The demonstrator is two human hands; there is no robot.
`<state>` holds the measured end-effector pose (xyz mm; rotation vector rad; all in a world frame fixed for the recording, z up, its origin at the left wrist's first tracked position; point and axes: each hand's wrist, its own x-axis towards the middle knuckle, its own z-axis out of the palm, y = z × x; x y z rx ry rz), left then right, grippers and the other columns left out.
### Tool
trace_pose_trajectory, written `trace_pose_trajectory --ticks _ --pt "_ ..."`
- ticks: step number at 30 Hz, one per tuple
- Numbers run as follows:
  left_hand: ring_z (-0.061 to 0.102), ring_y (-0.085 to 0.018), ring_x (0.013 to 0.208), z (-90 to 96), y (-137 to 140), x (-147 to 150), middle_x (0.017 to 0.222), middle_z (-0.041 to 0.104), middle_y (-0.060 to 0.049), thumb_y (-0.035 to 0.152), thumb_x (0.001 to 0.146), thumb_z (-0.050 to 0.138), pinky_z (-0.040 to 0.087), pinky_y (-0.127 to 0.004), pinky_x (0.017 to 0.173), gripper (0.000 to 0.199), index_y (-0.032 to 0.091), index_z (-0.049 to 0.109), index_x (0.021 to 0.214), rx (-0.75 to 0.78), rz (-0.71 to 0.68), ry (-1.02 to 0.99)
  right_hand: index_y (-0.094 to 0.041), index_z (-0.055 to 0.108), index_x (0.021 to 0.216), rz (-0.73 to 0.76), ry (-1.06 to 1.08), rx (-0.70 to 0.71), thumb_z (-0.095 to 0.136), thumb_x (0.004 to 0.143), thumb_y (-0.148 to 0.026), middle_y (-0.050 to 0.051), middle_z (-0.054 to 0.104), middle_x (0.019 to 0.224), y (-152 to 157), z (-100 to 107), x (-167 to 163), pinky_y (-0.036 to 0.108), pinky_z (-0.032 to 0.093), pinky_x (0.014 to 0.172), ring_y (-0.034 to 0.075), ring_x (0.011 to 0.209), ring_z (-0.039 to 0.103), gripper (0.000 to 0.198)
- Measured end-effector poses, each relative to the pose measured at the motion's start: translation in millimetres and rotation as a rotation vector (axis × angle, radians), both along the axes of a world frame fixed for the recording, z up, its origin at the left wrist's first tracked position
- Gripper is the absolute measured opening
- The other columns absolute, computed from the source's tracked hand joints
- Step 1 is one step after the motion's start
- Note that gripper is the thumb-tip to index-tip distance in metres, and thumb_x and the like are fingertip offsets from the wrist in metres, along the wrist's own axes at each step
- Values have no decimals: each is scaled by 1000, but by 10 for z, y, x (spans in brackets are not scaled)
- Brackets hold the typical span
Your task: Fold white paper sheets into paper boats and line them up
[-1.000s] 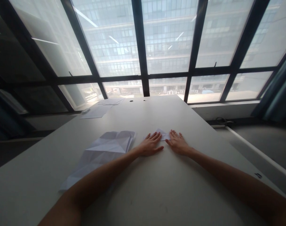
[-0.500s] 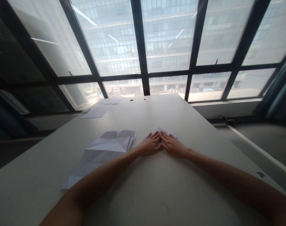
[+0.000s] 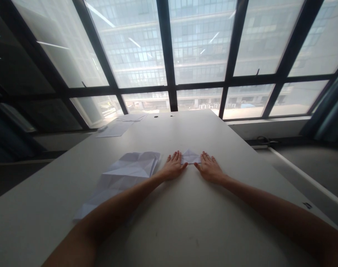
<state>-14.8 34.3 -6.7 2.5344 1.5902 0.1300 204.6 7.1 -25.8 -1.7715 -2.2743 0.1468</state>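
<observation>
A small folded sheet of white paper point(image 3: 191, 157) lies flat on the white table point(image 3: 169, 211), its peak pointing away from me. My left hand point(image 3: 174, 165) rests palm down over its left end, fingers stretched out and thumb toward the middle. Over the right end lies my right hand point(image 3: 209, 167), likewise flat with spread fingers. Both thumbs touch or nearly touch the near edge of the paper. The paper's two ends are hidden beneath my fingers.
Larger creased white sheets point(image 3: 130, 167) lie left of my hands, partly behind my left forearm. Flat papers point(image 3: 115, 129) lie at the table's far left. Tall windows point(image 3: 199, 40) stand beyond the far edge. A small dark mark point(image 3: 307, 205) is near the right edge.
My hands have slid apart, the left one to the left and the right one to the right. The middle of the folded paper, covered before, now shows between them.
</observation>
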Motion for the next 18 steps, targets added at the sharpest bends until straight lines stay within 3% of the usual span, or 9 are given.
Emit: trace_pose_trajectory --ticks 5,10,14,18 --pt "14 -30 149 -63 17 -12 160 21 -19 42 102 23 15 -53 119 60 8 30 150 70 13 -40 -6 43 144 -65 44 97 27 103 -43 19 38 153 37 32 27 45 22 114 28 143 31 57" --pt "23 -30 147 -88 19 3 157 32 -14 37 101 30 18 -52 119 53 15 36 149 117 -34 -130 -16 60 125 -95 42 175 42 99 -45 15 60 129 81 142 73 38 35 101 27 121 49 43" --pt "41 -26 139 -18 2 35 145 51 -10 30 97 44 31 -40 116 50 19 43 146 149 -132 -237 -17 61 122 -120 43 154 47 95 -56 15 61 120 57 205 81 38 40 92 30 112 51 50" --pt "56 -23 123 23 10 31 131 62 -8 29 94 53 40 -36 109 44 21 53 137 191 -161 -323 -16 60 123 -129 71 74 60 86 -58 16 58 121 20 242 80 37 42 89 32 111 53 55"
